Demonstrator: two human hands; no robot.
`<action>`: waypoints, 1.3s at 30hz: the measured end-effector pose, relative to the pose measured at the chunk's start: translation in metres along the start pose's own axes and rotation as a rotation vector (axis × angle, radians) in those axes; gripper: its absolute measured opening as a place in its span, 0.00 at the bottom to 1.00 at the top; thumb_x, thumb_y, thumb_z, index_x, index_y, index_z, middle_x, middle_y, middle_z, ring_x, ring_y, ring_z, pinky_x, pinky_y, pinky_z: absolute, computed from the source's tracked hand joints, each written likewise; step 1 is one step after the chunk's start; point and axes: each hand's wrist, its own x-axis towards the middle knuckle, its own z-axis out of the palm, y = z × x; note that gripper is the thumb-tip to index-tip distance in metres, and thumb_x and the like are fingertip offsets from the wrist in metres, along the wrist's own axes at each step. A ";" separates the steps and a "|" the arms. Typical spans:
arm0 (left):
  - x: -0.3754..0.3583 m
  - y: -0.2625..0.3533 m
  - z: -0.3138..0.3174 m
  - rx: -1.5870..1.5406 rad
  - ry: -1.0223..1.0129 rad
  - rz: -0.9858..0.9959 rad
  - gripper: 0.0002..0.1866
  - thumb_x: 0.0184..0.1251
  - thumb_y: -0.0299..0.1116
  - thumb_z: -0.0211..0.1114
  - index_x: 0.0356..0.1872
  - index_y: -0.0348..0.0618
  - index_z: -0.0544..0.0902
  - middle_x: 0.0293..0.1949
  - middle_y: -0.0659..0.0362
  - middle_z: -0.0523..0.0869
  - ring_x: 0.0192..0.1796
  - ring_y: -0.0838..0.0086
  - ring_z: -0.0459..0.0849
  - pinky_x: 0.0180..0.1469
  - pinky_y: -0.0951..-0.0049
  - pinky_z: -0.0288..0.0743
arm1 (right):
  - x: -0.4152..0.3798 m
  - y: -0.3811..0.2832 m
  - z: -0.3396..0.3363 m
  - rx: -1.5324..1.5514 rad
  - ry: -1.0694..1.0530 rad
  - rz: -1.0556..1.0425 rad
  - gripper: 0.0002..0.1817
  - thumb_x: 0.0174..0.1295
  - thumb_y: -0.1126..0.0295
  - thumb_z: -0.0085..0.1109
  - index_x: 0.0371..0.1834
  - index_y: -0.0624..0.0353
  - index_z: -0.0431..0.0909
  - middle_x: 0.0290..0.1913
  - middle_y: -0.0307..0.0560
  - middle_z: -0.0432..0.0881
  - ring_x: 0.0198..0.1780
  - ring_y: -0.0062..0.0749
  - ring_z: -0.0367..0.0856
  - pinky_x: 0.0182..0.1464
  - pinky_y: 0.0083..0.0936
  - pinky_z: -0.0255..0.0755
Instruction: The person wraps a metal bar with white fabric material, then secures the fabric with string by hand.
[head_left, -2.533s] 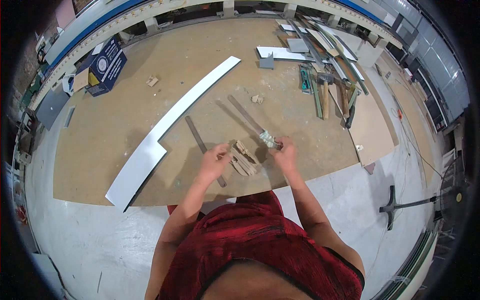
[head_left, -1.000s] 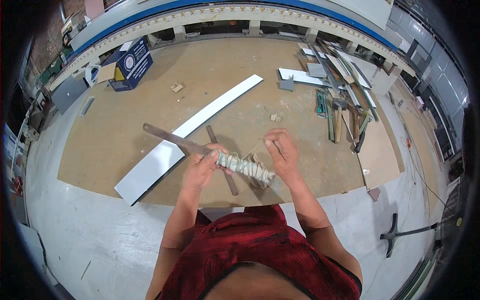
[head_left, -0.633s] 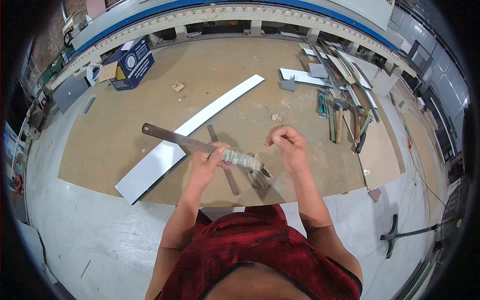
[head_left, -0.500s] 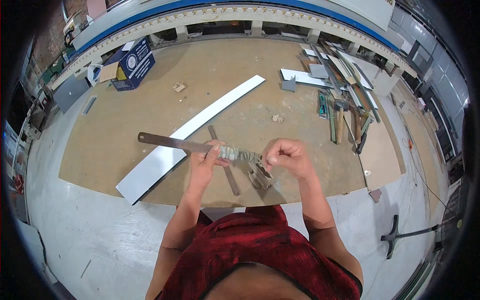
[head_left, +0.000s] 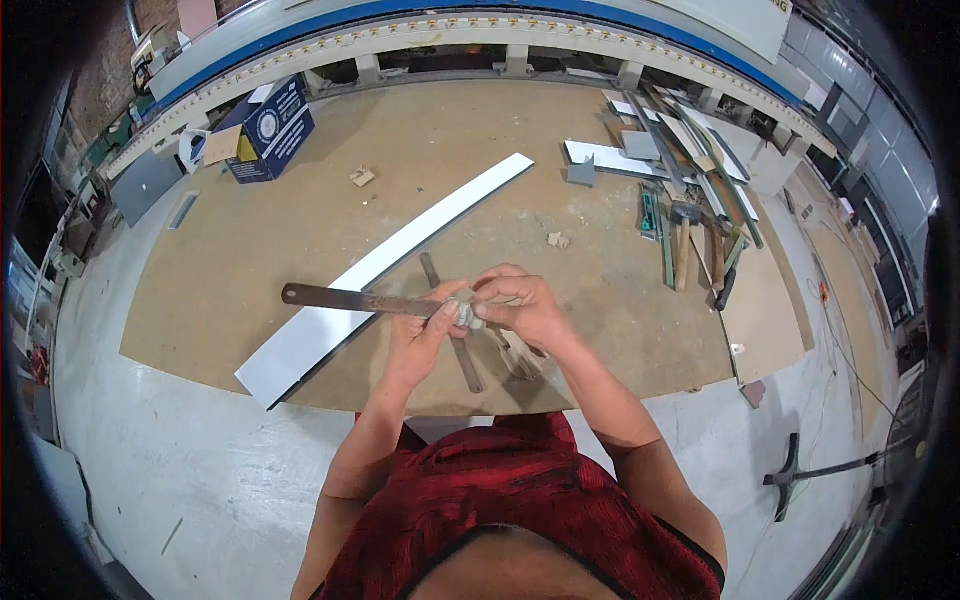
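Note:
My left hand (head_left: pixel 412 340) is closed round a brown flat metal bar (head_left: pixel 345 299) with a hole at its far left end. Pale greenish-grey wrapping (head_left: pixel 464 314) covers the bar's right part, just past my left thumb. Over that wrapped end, my right hand (head_left: pixel 525 310) pinches the wrapping, its fingers and thumb covering most of it. A crumpled tan strip (head_left: pixel 518 357) shows below my right hand; where it joins the wrapping is hidden. Beneath my hands a second narrow metal bar (head_left: pixel 468 365) lies on the brown board table (head_left: pixel 600 350), close to a long white panel strip (head_left: pixel 400 245).
At the back left stands an open blue box (head_left: pixel 275 135). Metal profiles and offcuts (head_left: pixel 690 150) are piled at the right, with a hammer (head_left: pixel 683 250) beside them. Crumpled scraps (head_left: pixel 558 240) lie on the board. A long machine frame (head_left: pixel 450 40) spans the back.
My right hand has moved left from the wrapping's outer end onto the part beside my left hand. The bar has tipped slightly and now lies nearer to level.

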 end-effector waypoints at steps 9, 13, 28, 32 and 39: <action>0.006 0.001 -0.006 -0.114 0.265 -0.041 0.16 0.65 0.38 0.53 0.40 0.31 0.77 0.27 0.55 0.81 0.27 0.74 0.81 0.27 0.77 0.77 | -0.005 -0.012 -0.005 0.345 -0.047 0.105 0.01 0.52 0.80 0.58 0.28 0.63 0.77 0.44 0.44 0.73 0.40 0.23 0.72 0.42 0.19 0.67; 0.009 -0.004 -0.012 -0.168 0.350 -0.016 0.16 0.65 0.37 0.53 0.40 0.30 0.76 0.28 0.54 0.81 0.28 0.73 0.81 0.28 0.76 0.77 | -0.009 -0.008 -0.007 0.207 -0.034 -0.027 0.02 0.51 0.77 0.60 0.28 0.62 0.78 0.41 0.40 0.75 0.42 0.20 0.71 0.42 0.19 0.65; -0.010 0.001 0.001 0.194 0.234 0.226 0.11 0.64 0.30 0.54 0.42 0.33 0.78 0.33 0.53 0.81 0.35 0.72 0.79 0.37 0.76 0.74 | -0.006 -0.017 0.025 -0.308 0.227 -0.095 0.08 0.49 0.76 0.59 0.33 0.65 0.77 0.28 0.47 0.76 0.28 0.30 0.77 0.32 0.23 0.69; -0.010 0.007 0.001 0.466 0.214 0.332 0.10 0.62 0.28 0.56 0.40 0.34 0.79 0.33 0.52 0.80 0.34 0.71 0.79 0.36 0.76 0.72 | -0.005 -0.014 0.031 -0.642 0.219 -0.174 0.07 0.48 0.74 0.57 0.31 0.63 0.77 0.27 0.51 0.77 0.27 0.40 0.78 0.30 0.28 0.71; -0.012 0.009 0.000 0.605 0.201 0.389 0.09 0.61 0.27 0.57 0.40 0.35 0.79 0.33 0.53 0.80 0.32 0.71 0.78 0.35 0.77 0.71 | -0.003 -0.009 0.035 -0.610 0.197 -0.180 0.06 0.45 0.75 0.55 0.28 0.62 0.76 0.27 0.52 0.77 0.27 0.47 0.77 0.29 0.33 0.71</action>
